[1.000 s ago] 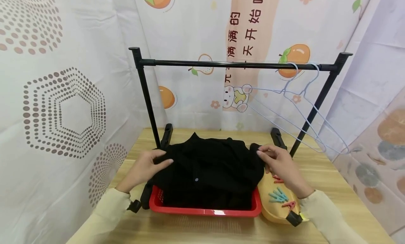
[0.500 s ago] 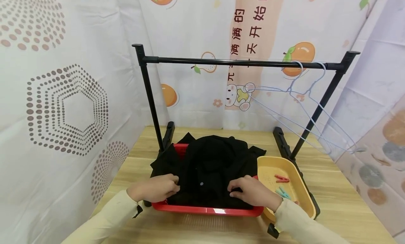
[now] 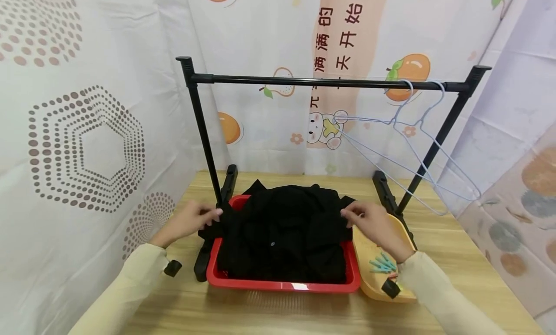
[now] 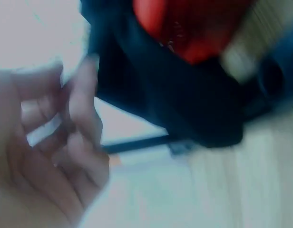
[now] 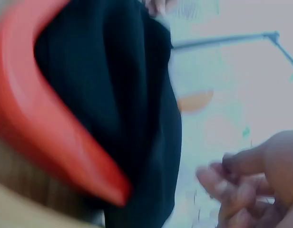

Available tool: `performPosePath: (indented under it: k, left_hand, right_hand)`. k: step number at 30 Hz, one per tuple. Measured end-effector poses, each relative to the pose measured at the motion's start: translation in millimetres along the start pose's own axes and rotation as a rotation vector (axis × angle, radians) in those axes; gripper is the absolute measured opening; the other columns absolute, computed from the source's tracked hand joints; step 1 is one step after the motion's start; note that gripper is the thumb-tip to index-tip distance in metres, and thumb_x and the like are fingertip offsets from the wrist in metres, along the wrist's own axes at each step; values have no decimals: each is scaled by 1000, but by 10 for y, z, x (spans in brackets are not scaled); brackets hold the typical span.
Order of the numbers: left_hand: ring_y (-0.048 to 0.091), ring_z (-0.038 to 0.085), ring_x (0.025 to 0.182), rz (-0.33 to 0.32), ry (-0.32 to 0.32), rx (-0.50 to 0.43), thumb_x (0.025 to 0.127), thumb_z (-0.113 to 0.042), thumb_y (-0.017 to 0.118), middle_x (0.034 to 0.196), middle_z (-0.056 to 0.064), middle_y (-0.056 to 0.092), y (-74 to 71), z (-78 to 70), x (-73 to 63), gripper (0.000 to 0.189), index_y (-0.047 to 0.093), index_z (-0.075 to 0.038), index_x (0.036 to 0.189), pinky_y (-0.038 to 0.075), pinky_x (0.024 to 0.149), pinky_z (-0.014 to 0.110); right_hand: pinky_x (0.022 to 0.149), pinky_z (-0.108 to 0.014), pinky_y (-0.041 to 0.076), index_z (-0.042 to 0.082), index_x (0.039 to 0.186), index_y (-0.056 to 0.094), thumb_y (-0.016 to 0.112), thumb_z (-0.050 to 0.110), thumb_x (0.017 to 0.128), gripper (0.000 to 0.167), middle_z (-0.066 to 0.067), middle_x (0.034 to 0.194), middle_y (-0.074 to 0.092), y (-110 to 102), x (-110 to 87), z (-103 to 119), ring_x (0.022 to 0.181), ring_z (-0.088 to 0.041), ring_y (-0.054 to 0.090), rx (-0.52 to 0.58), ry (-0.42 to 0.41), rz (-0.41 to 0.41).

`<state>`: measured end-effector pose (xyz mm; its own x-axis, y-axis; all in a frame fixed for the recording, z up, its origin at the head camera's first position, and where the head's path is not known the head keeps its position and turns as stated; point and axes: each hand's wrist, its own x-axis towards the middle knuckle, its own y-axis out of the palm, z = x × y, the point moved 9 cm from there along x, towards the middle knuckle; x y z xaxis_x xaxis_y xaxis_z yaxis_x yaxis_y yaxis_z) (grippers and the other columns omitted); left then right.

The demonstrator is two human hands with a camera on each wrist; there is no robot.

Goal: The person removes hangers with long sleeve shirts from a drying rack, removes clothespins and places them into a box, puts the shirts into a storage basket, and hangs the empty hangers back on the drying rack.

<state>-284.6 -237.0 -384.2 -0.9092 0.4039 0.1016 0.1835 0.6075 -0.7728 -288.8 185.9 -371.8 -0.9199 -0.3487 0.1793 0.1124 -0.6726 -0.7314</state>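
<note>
A rumpled black garment with a small pale button [image 3: 286, 219] fills the red basket [image 3: 282, 286], and parts of it drape over the left and back rims. My left hand [image 3: 188, 222] is at the garment's left edge, fingers loosely bent. In the blurred left wrist view, its fingertips overlap the dark cloth [image 4: 184, 90], and I cannot tell whether they touch it. By the garment's right edge is my right hand [image 3: 375, 226], over the yellow tray. The right wrist view shows its fingers [image 5: 241, 190] loosely bent and apart from the cloth, holding nothing visible.
A black clothes rack [image 3: 286, 80] stands over the basket. Two pale blue wire hangers [image 3: 401, 120] hang at the right end of its bar. The yellow tray [image 3: 364, 277], right of the basket, holds several turquoise clothes pegs [image 3: 382, 263]. Patterned curtains surround the wooden table [image 3: 278, 318].
Both hands went down to the front of the garment, then rose and spread apart to its sides. The cloth is bunched toward the middle and shows more of the basket's left rim.
</note>
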Motion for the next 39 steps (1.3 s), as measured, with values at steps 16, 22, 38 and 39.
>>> performPosePath:
  k: [16,22,38,39]
  left_hand:
    - [65,19,81,100,-404,-653,110,-14,50,103,13,64,480,878,110,34,61,12,128,58,75,37]
    - [57,17,77,9,-402,-550,105,-2,51,111,14,59,317,839,167,25,66,11,121,57,73,37]
    - [65,30,78,-292,-109,-345,99,-40,71,99,10,70,-251,-60,462,34,77,-9,111,54,65,34]
    - [65,31,78,-270,-69,-333,99,-38,71,100,11,71,-222,-164,459,32,77,-10,111,55,66,34]
  right_hand:
    - [47,-28,33,-6,124,65,67,33,102,45,3,53,37,334,320,-795,44,-10,30,181,310,144]
    - [49,-28,32,-4,98,63,67,21,102,25,2,59,38,275,387,-806,48,-11,32,191,303,92]
    - [80,-46,54,5,115,73,65,29,104,28,-12,105,71,-234,607,-34,98,-30,67,17,-12,-263]
    - [82,-47,54,6,118,72,65,31,104,30,-11,107,71,-206,595,57,100,-29,67,20,-40,-257]
